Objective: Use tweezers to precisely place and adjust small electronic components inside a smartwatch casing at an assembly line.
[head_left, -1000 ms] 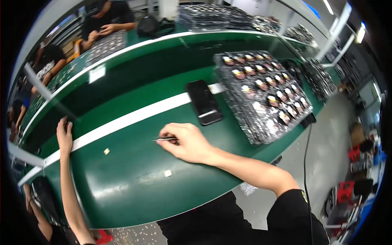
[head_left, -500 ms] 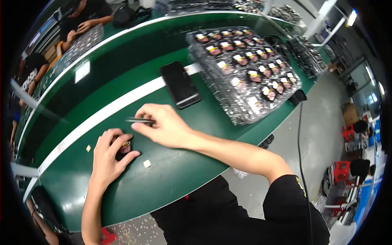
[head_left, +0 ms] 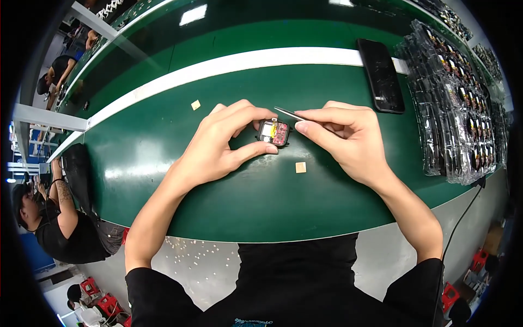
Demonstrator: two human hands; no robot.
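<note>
Between the thumb and fingers of my left hand is a small black watch case, lying face-open on the green table. Inside it show a red circuit board, a white part and a yellow strip. Slim metal tweezers are pinched in my right hand, their tips pointing left just above the case's upper right. Below the case lies a small beige square piece. A similar beige piece rests up and left of my left hand.
A black phone lies at the far right, across a white strip. Beside it stand stacked clear plastic trays with several watch cases. A black cable hangs off the right edge. Another person sits at the left end.
My view has swung right, so the table sits level. The tweezers have come down close to the watch case, whose open inside now shows between my left fingers.
</note>
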